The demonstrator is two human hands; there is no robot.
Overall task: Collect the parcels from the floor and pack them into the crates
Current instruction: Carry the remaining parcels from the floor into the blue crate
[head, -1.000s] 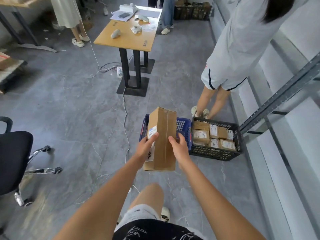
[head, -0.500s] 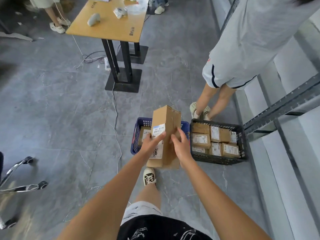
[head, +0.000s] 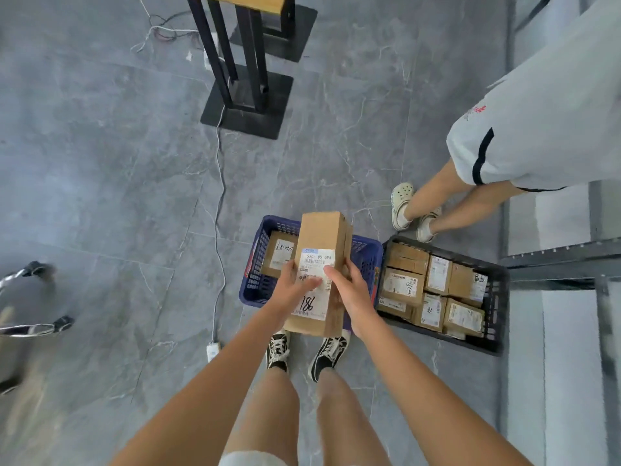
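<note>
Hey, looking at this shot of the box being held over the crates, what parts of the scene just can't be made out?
Head view, the only one:
- Blue crate: most of its inside is hidden by the held parcel and both hands, left hand, right hand.
- Labels in the black crate: print too small to read.
- Table: top cut off by the upper edge.
- Chair base: blurred, cut by the left edge.
- Other person: upper body out of frame.

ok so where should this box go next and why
Probably lower the long parcel, held by the left hand and right hand, into the blue crate beneath it: only one box shows there, while the black crate looks full.
</note>
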